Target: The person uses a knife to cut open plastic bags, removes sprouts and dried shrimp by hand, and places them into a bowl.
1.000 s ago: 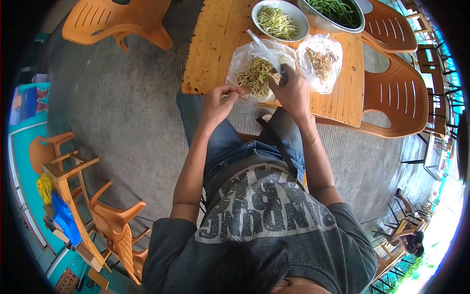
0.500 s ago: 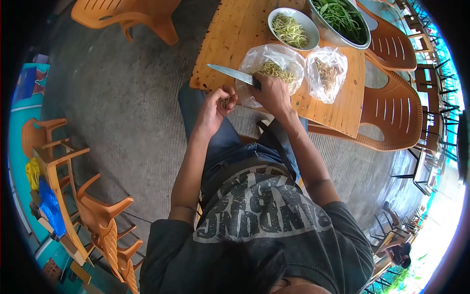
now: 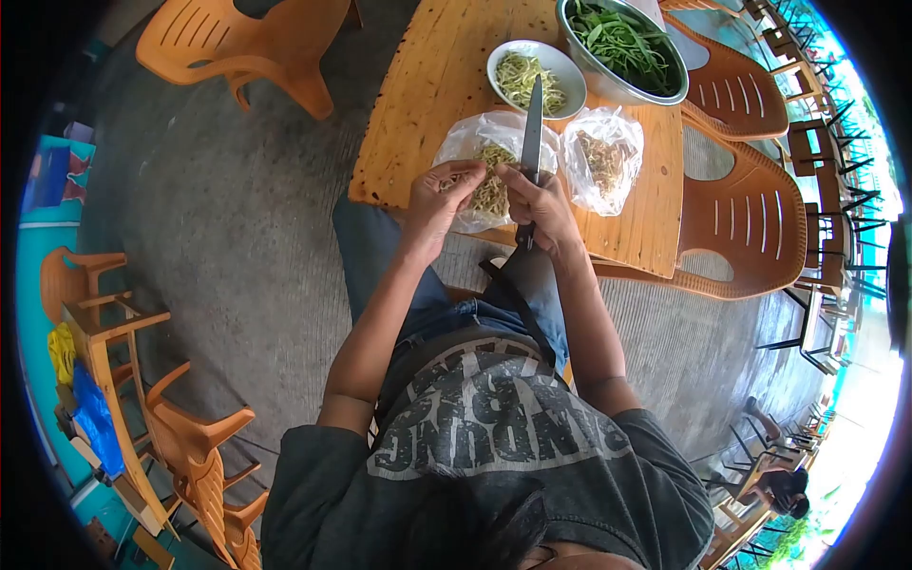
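My right hand [image 3: 544, 207] grips a kitchen knife [image 3: 533, 128] by its dark handle, the blade pointing away from me over the table. Thumb and forefinger of my left hand [image 3: 439, 207] are pinched together; what is between them is too small to make out. Both hands are close together above an open clear plastic bag [image 3: 456, 147] of bean sprouts [image 3: 491, 185] near the table's edge. Just beyond it stands a white bowl [image 3: 573, 87] holding pale sprouts [image 3: 521, 78]. To the right lies a second plastic bag [image 3: 622, 180] with brownish scraps [image 3: 600, 160].
A metal bowl [image 3: 655, 99] of green leaves [image 3: 622, 43] stands at the back right of the wooden table [image 3: 399, 123]. Orange plastic chairs [image 3: 750, 218] line its right side. Another orange chair [image 3: 275, 47] stands on the concrete floor at upper left. A person [image 3: 784, 489] is far off at lower right.
The knife has swung from pointing left to pointing away from me. My left hand has risen to the bag's edge, its fingers changing from a curl around sprouts to a fingertip pinch.
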{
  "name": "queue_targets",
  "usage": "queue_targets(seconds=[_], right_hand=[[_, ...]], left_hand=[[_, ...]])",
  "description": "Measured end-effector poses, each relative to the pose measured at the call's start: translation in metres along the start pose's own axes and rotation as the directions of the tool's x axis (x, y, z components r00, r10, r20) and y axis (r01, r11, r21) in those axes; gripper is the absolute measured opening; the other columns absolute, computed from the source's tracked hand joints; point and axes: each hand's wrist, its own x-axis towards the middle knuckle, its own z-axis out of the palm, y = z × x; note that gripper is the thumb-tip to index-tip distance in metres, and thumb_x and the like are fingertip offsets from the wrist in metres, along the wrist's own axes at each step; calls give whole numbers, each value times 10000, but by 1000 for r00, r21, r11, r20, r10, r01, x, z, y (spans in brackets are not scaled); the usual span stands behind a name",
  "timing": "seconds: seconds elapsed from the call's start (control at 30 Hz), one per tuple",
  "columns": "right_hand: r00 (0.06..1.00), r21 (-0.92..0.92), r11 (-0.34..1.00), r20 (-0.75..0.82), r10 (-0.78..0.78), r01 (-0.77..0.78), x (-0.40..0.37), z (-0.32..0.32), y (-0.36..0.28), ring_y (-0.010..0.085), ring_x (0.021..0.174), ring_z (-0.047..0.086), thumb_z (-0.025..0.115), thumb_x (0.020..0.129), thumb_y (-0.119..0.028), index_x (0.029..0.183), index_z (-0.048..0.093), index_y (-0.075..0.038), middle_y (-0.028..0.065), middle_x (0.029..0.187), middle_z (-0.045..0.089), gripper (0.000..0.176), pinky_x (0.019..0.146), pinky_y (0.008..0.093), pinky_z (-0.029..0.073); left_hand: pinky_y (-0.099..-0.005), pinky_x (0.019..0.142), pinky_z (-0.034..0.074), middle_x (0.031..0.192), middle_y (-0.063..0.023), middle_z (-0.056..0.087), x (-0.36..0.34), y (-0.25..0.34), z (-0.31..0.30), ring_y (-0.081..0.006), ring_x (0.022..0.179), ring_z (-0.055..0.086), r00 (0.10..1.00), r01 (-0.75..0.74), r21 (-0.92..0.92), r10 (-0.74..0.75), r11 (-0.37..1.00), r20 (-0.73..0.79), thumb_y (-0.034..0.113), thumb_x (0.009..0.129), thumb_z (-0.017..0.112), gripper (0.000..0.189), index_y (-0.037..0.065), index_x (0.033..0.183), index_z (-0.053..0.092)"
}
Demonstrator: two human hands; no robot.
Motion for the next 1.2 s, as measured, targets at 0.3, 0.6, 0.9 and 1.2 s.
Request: queue_targets(seconds=[0.3, 0.6, 0.9, 1.2], right_hand=[[994, -114, 992, -89, -65, 55, -1, 3, 12, 40, 426, 311, 598, 906, -302, 871, 578, -46, -45, 558, 400, 259, 395, 203, 233], [985, -220, 965, 133, -111, 139, -25, -2, -14, 37, 488, 324, 421, 981, -346, 1301, 441, -101, -32, 619, 420, 403, 448, 183, 253], [958, -242, 940, 215, -188, 239, -22, -2, -4, 41, 602, 384, 442, 986, -271, 1280, 456, -71, -44, 672, 410, 356, 522, 187, 321], [966, -299, 925, 173, -190, 235, -21, -4, -1, 51, 619, 417, 479, 971, -283, 1286, 461, -59, -31, 689, 440, 387, 544, 200, 359]], left_hand=[[-166, 514, 317, 709, 25, 593, 7, -5, 10, -14, 568, 432, 1000, -12, -24, 11, 1000, -8, 122, 844, 665, 187, -9, 978, 658], [-171, 529, 317, 721, 23, 593, 18, 4, 2, -13, 572, 428, 997, 73, -67, -73, 995, -4, 125, 837, 669, 193, -22, 960, 646], [-174, 534, 333, 716, 30, 592, 18, 0, 1, -19, 578, 440, 995, 93, -48, -92, 994, 27, 94, 827, 667, 162, -11, 949, 651], [-176, 531, 335, 710, 31, 591, 19, 1, -2, -21, 589, 447, 995, 94, -76, -92, 993, 36, 73, 813, 676, 143, -3, 932, 650]])
